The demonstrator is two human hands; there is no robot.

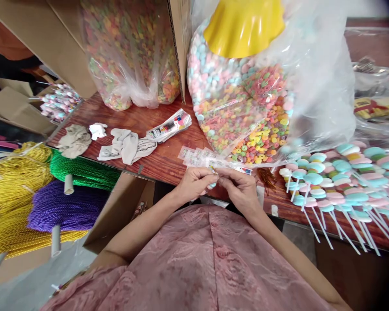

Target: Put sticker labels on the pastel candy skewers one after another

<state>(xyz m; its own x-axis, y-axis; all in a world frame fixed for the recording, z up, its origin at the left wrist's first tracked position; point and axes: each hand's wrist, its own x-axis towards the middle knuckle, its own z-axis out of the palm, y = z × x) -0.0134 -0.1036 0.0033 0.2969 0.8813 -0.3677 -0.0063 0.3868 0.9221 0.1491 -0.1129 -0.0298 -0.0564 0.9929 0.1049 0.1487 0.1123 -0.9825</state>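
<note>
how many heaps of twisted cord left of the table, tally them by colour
yellow twisted cord heaps: 2
green twisted cord heap: 1
purple twisted cord heap: 1
total: 4

Reddish-brown wooden table with worn front edge, brown cardboard boxes beside and behind.

A yellow bowl sat on the candy bag; lollipops lay right of this bag, grey cloths left.
</note>
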